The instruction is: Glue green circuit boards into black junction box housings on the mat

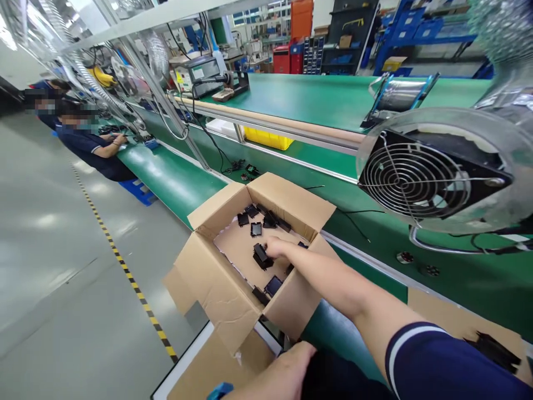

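An open cardboard box [216,289] stands at the near edge of the green bench, with several small black plastic parts [266,219] loose on its floor. My right hand [275,246] reaches into the box from the right. Its fingers are curled down onto one black part [261,257] near the middle. My left hand [287,364] lies low at the bottom of the view, by the box's near flap. I see only its back, and its fingers are hidden. A blue object [220,390] shows just beside it.
A wire-guarded fan [416,178] stands on the green bench [375,228] to the right. A cardboard sheet [441,316] carries another black part [495,350]. A yellow bin [266,138] sits under the upper shelf. A seated co-worker [94,147] works far left, beside grey floor with striped tape [125,272].
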A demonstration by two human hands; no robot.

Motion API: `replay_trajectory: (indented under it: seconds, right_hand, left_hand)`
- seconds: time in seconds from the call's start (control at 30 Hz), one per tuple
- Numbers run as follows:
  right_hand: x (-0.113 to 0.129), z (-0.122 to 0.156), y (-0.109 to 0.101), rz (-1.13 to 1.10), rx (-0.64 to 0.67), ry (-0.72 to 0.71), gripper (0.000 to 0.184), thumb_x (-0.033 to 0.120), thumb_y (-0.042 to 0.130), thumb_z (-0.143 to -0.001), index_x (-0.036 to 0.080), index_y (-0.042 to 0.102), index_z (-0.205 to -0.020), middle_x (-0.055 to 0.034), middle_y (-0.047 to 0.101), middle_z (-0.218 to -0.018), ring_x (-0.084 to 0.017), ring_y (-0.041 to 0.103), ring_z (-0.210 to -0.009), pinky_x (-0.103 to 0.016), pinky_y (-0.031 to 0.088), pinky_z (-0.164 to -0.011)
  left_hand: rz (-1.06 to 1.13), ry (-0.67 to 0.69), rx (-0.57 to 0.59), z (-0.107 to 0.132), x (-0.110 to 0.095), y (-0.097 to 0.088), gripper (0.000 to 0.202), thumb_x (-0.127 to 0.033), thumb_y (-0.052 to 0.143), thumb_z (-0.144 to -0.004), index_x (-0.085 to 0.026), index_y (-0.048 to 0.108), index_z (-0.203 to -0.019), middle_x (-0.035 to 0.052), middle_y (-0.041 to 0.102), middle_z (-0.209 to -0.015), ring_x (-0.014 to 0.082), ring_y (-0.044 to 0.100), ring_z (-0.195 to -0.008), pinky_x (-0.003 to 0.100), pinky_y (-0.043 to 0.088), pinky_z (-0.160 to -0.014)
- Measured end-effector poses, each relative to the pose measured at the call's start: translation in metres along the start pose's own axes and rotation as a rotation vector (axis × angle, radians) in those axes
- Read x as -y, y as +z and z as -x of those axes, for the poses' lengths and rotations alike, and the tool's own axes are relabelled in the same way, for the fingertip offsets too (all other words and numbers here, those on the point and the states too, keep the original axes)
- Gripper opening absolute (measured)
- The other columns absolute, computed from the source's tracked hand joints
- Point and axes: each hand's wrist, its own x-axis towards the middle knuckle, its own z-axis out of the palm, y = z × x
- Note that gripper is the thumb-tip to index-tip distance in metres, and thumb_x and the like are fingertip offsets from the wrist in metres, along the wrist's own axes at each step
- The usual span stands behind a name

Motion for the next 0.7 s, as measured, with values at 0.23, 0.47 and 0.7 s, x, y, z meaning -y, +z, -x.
replay_trajectory:
  seconds: [0.23,0.47,0.7]
  right_hand:
    - [-0.056,0.058,-0.067,-0.223,0.152,-0.131,0.037,0.011,0.056,-0.074,0.012,0.072,-0.107,-0.0023,0.073,-0.090,-0.016,0.068,-0.085,-0.026,0.054,-0.082]
    - [-0.240,0.205,-0.081,-0.252,-0.212,0.312,0.041,0.017,0.056,-0.069,0.016,0.071,-0.107,-0.0095,0.075,-0.103,-0.022,0.071,-0.099,-0.034,0.054,-0.093]
    - [-0.319,0.211,-0.030,0.056,-0.215,0.584,0.032,0.011,0.055,-0.065,0.023,0.072,-0.090,-0.0035,0.066,-0.063,-0.023,0.069,-0.064,-0.033,0.053,-0.064]
  left_hand:
    - [-0.579,-0.053,-0.014,-0.119,0.029,0.077,0.064,-0.046,0.081,-0.072,-0.017,0.054,-0.123,0.0155,0.060,-0.121,0.0321,0.059,-0.108,0.044,0.052,-0.092]
    - [-0.901,-0.064,-0.180,-0.231,0.082,0.109,0.037,-0.012,0.036,-0.097,-0.015,0.061,-0.123,0.0222,0.060,-0.122,0.0352,0.055,-0.123,0.055,0.044,-0.101]
    - [-0.987,-0.094,-0.325,-0.247,0.074,0.103,0.049,-0.013,0.037,-0.097,-0.010,0.051,-0.143,0.0275,0.054,-0.138,0.0375,0.052,-0.131,0.057,0.040,-0.106]
